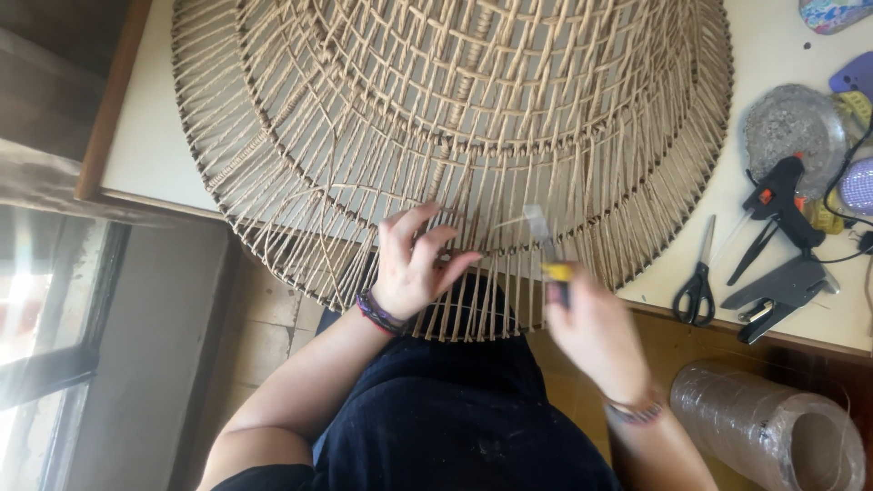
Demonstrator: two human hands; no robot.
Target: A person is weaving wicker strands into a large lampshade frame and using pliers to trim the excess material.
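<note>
A large round woven frame of tan cord (455, 118) lies on the white table (145, 136) and overhangs its near edge. My left hand (414, 268) rests on the hanging cords at the frame's near rim, fingers spread and pinching strands. My right hand (591, 327), blurred by motion, grips a utility knife with a yellow slider (548, 250). Its blade points up toward a loose cord end just right of my left fingers.
On the table at right lie black-handled scissors (698, 277), a black glue gun (777, 195), a grey staple gun (777, 295), a glass dish (796, 123) and cables. A roll of clear film (768, 427) sits on the floor below. A window is at left.
</note>
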